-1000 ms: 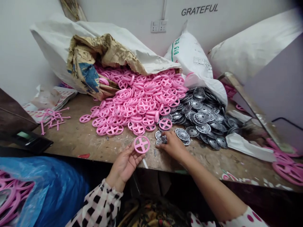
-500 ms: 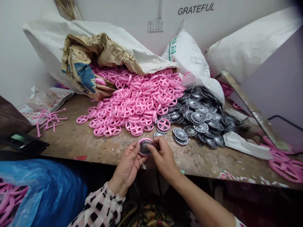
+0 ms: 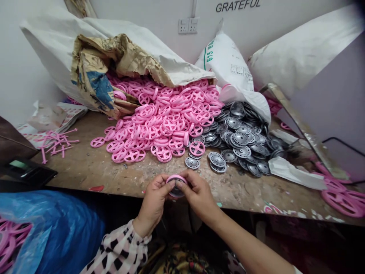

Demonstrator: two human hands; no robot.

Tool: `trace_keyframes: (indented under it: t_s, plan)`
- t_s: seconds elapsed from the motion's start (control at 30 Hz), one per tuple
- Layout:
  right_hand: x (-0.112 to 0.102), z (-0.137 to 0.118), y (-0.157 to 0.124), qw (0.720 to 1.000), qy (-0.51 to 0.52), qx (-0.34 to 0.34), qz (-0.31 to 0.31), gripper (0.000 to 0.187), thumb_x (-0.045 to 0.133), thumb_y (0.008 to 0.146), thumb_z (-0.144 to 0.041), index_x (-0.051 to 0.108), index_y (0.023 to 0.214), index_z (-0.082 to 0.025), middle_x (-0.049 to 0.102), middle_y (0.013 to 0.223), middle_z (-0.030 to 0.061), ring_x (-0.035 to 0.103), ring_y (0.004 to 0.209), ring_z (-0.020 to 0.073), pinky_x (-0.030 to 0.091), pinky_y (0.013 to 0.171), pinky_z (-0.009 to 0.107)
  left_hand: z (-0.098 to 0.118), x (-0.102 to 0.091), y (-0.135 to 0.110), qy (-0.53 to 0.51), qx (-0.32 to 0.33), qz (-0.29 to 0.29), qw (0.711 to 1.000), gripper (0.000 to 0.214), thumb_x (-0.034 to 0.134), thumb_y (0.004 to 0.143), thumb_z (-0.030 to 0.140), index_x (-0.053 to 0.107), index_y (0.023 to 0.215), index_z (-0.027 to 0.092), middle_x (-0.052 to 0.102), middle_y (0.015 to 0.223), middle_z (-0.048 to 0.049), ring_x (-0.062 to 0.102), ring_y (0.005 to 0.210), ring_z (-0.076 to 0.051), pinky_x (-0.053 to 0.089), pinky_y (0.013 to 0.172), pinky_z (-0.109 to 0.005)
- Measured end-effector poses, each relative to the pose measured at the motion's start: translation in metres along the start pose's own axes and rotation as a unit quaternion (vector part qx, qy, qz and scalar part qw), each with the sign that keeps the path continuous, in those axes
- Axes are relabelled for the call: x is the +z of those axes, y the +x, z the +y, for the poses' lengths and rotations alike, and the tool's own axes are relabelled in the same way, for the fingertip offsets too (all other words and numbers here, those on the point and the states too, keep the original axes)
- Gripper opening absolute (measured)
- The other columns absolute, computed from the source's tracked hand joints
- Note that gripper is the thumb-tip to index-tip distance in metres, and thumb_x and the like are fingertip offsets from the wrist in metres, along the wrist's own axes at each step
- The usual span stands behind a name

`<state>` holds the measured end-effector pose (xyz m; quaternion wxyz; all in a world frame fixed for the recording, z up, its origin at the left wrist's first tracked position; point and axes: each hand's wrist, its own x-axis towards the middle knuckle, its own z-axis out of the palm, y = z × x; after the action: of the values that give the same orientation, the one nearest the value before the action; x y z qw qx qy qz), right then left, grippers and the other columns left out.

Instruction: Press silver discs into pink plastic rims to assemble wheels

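Between my two hands, at the table's front edge, is a small pink toy wheel [image 3: 176,177] with a dark grey hubcap disc [image 3: 176,191] set in its face. My left hand [image 3: 156,198] grips its left side, thumb on the disc. From the right, my right hand [image 3: 199,196] pinches the same wheel, its thumb also on the disc. Just beyond lie a loose grey disc [image 3: 192,163] and a pink wheel [image 3: 197,148]. Farther back spreads a heap of pink wheels [image 3: 169,125], with a pile of grey discs [image 3: 241,139] on its right.
Pink wheels spill from a large white sack [image 3: 137,42]; another sack [image 3: 225,61] stands behind the discs. Pink rods [image 3: 58,142] and a black device [image 3: 27,171] lie at left. A blue bag [image 3: 65,232] sits below the table [image 3: 114,179]. A metal-edged panel [image 3: 302,125] leans at right.
My left thumb has come onto the disc beside my right thumb, and both hands now press the wheel. The wheel is slightly lower, and the view has shifted a little.
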<state>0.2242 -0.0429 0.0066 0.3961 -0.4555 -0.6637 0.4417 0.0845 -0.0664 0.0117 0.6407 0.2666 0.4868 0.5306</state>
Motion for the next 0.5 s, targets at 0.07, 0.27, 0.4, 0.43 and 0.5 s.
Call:
trace_keyframes:
  t_s: [0.07,0.27,0.4,0.43,0.5]
  plan:
    - [0.000,0.005,-0.004,0.999,0.009,0.027,-0.027,0.014,0.055,0.088,-0.032,0.060,0.091,-0.020,0.064,0.082,0.0007,0.059,0.076,0.0153,0.043,0.066,0.025,0.004,-0.007,0.000,0.041,-0.024,-0.023,0.999,0.033,0.080,0.062,0.036,0.062,0.079,0.014,0.065,0.070,-0.0015,0.061,0.061,-0.013,0.051,0.055,-0.024]
    - [-0.003,-0.002,-0.038,0.950,-0.234,-0.028,-0.203,0.023,0.048,0.091,-0.018,0.064,0.107,-0.023,0.065,0.092,0.0038,0.061,0.082,0.0175,0.042,0.071,0.027,0.022,-0.033,0.004,0.142,-0.015,-0.064,0.988,0.052,0.076,0.066,0.023,0.062,0.116,0.022,0.066,0.103,-0.0064,0.063,0.089,-0.017,0.049,0.076,-0.027]
    - [-0.009,-0.003,-0.038,0.930,-0.323,-0.054,-0.166,0.028,0.045,0.093,-0.021,0.060,0.117,-0.023,0.061,0.097,0.0058,0.060,0.079,0.0171,0.043,0.068,0.027,0.018,-0.039,0.018,0.279,0.093,-0.006,0.956,0.027,0.066,0.074,0.023,0.071,0.100,0.020,0.068,0.091,-0.0060,0.061,0.081,-0.018,0.046,0.072,-0.027]
    - [-0.014,-0.001,-0.031,0.928,-0.343,-0.065,-0.132,0.029,0.045,0.093,-0.020,0.060,0.117,-0.022,0.061,0.099,0.0069,0.060,0.082,0.0181,0.043,0.071,0.028,0.017,-0.039,0.024,0.326,0.142,0.008,0.934,0.023,0.064,0.076,0.022,0.072,0.098,0.021,0.068,0.090,-0.0058,0.061,0.082,-0.019,0.045,0.075,-0.028]
    - [-0.024,0.005,-0.010,0.902,-0.417,-0.088,-0.063,0.030,0.044,0.092,-0.017,0.061,0.117,-0.018,0.062,0.100,0.0102,0.057,0.088,0.0219,0.043,0.077,0.032,0.017,-0.037,0.037,0.442,0.238,0.027,0.865,0.024,0.059,0.079,0.018,0.073,0.098,0.022,0.066,0.091,-0.0060,0.060,0.087,-0.020,0.044,0.081,-0.030]
